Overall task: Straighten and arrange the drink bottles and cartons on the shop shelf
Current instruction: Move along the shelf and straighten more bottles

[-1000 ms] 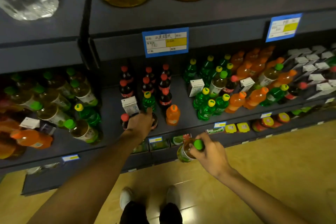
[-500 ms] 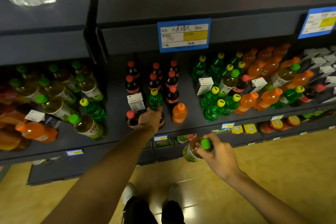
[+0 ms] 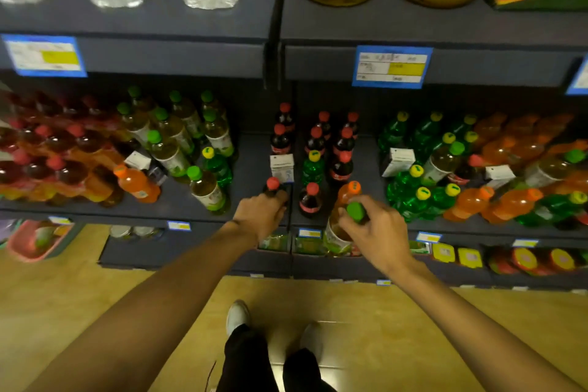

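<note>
My right hand (image 3: 377, 229) grips a green-capped tea bottle (image 3: 341, 234) by its neck, held just in front of the dark shelf's front edge (image 3: 222, 216). My left hand (image 3: 261, 215) is wrapped around a red-capped cola bottle (image 3: 273, 184) standing at the shelf's front. Beside it stand another cola bottle (image 3: 309, 200), an orange soda bottle (image 3: 348, 192), a white carton (image 3: 282, 167) and a green bottle with a yellow cap (image 3: 313, 167). More cola bottles (image 3: 315, 137) stand behind in rows.
Mixed tea, orange and red drinks (image 3: 168, 149) crowd the left bay; green and orange bottles with cartons (image 3: 445, 175) fill the right. Price tags (image 3: 392, 66) hang from the upper shelf with jars and water. A lower shelf (image 3: 350, 264) and my feet (image 3: 237, 317) are below.
The view has shifted left and closer. My right hand has lifted the tea bottle up to the shelf edge next to the orange soda. My left hand stays on the front cola bottle.
</note>
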Demonstrator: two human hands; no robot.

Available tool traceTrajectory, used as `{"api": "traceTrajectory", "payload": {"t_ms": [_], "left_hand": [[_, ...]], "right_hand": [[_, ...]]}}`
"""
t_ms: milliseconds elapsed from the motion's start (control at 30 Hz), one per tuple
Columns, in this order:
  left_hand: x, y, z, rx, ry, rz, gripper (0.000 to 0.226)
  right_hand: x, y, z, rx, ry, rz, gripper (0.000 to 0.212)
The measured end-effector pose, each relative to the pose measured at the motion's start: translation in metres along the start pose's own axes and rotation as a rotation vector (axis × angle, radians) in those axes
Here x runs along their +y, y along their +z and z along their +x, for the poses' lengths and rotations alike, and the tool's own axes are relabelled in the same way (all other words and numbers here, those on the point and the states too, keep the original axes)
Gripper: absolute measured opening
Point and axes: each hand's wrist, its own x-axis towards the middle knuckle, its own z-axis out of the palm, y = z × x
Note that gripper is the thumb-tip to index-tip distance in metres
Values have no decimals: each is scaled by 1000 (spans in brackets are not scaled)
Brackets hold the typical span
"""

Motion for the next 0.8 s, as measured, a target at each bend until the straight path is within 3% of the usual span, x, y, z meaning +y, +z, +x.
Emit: {"api": "traceTrajectory", "payload": {"t_ms": [133, 433, 500, 800], "left_hand": [[-33, -2, -38, 35, -83, -10, 33], [-141, 10, -113, 69, -271, -127, 29], [-164, 12, -128, 92, -306, -144, 27], [-278, 28, -167, 65, -369, -205, 27]], "right_hand": [[-30, 19, 12, -43, -55, 43, 17], [-113, 94, 25, -198, -89, 205, 24], [-139, 113, 28, -210, -109, 207, 32], [-248, 201, 48, -301, -39, 107, 28]]}}
